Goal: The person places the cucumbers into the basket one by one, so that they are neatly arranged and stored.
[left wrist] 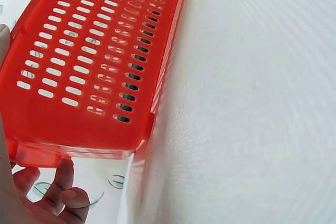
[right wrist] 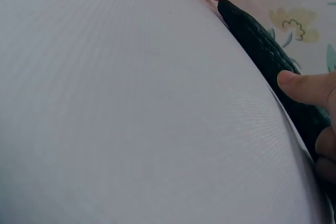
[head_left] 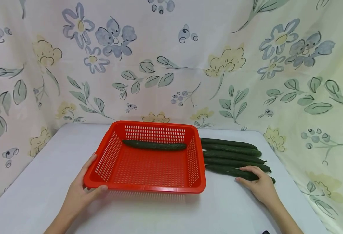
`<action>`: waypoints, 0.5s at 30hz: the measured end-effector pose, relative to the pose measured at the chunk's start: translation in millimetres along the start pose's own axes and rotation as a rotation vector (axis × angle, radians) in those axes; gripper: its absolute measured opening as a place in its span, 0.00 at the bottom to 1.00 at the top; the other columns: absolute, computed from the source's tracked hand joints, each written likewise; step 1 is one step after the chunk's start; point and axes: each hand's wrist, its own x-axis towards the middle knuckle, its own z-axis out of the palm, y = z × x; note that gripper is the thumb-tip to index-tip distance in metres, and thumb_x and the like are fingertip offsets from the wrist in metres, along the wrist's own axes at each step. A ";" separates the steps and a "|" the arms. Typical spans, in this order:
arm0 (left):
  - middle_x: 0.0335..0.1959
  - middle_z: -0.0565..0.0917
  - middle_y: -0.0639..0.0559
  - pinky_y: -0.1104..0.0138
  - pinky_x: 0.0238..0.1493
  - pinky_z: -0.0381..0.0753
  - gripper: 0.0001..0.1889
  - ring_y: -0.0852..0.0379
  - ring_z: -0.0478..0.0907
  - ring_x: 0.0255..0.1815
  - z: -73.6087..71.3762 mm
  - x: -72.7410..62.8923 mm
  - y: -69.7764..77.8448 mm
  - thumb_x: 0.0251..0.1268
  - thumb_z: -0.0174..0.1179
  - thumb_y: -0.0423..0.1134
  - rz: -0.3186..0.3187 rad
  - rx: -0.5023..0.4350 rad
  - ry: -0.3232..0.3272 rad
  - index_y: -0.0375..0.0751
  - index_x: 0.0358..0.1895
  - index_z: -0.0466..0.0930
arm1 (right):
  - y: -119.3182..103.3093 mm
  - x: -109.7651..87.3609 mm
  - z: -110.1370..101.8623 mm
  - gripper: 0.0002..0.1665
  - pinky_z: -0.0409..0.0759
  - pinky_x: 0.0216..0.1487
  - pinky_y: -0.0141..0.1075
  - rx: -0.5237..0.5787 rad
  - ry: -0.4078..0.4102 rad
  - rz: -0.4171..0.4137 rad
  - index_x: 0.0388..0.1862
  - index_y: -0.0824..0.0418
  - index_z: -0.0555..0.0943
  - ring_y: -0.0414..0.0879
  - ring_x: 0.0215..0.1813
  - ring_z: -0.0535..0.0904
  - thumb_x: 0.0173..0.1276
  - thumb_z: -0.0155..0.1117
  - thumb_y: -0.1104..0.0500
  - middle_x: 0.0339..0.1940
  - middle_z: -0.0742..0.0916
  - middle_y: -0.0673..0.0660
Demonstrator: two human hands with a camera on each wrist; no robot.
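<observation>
Head view: left hand grips the red basket, right hand holds the nearest of five cucumbers beside it

The red basket (head_left: pixel 143 188) stands on the white tabletop (head_left: pixel 230 211), a shallow rectangular piece with slotted walls and a perforated base. The left hand (head_left: pixel 79 190) grips it at the near left corner: the thumb lies on the near rim, while the fingers reach up along the left side. From the left wrist, the fingers (left wrist: pixel 64 174) are seen bent at the corner, and dark green shows through the lowest row of slots.

Inside the basket, one dark green cucumber (head_left: pixel 153 145) lies lengthwise along the far wall, well apart from the near rim. Just beside the basket's right side, five more lie close together in a row, roughly parallel, their left ends near the basket wall and their right ends slanting slightly toward the person.

The right hand (head_left: pixel 259 185) is at the nearest cucumber (head_left: pixel 221 169) of that row, toward its right end. Its thumb is on the near side and its fingers bend over the far side, pinching the cucumber between them, with the cucumber lying beside its neighbour. From the right wrist, the thumb rests against the dark, bumpy skin, and the cucumber's far end points to the basket.

Behind everything hangs a pale cloth (head_left: pixel 159 97) printed with blue and yellow flowers and green leaves
</observation>
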 end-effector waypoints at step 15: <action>0.84 0.60 0.39 0.80 0.49 0.75 0.57 0.35 0.71 0.70 1.0 0.1 2.1 0.64 0.76 0.43 0.009 0.001 0.005 0.68 0.88 0.45 | 3.5 1.4 0.2 0.24 0.80 0.39 0.31 -0.063 0.052 -0.016 0.53 0.52 0.92 0.27 0.40 0.78 0.59 0.85 0.46 0.56 0.90 0.65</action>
